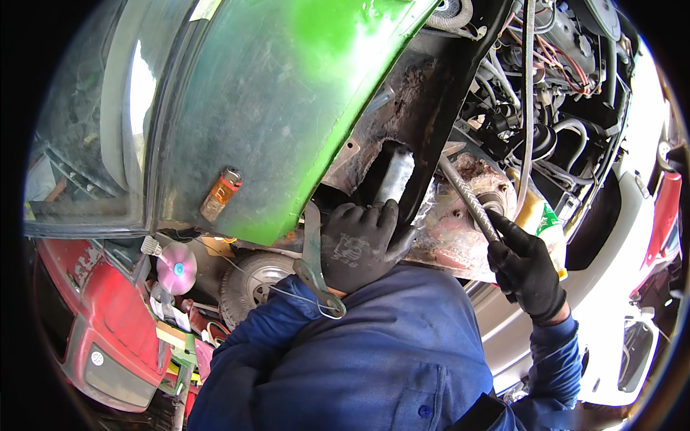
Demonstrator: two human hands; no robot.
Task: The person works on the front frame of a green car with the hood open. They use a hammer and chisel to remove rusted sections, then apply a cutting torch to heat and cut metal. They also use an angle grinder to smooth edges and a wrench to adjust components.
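Observation:
My left hand (359, 241), in a dark glove, is closed around the lower end of a silvery metal piece (397, 176), which points up into a dark opening in the car's inner bodywork. Its gripping fingertips are partly hidden. My right hand (528, 269), gloved too, grips a hammer (471, 197) by its metal handle. The hammer's head (453, 149) is near the dark edge of the bodywork, right of the silvery piece. A rusty, worn metal panel (460, 230) lies between my hands. Beside my left wrist hangs a flat metal bracket (310, 248) with holes.
An orange lighter (221, 194) lies on the green-painted panel (266, 100). The engine bay (560, 93) with hoses and wires is at upper right, beside a white fender (589, 280). At lower left stand a red vehicle part (108, 309), a wheel (255, 284) and a pink disc (176, 269).

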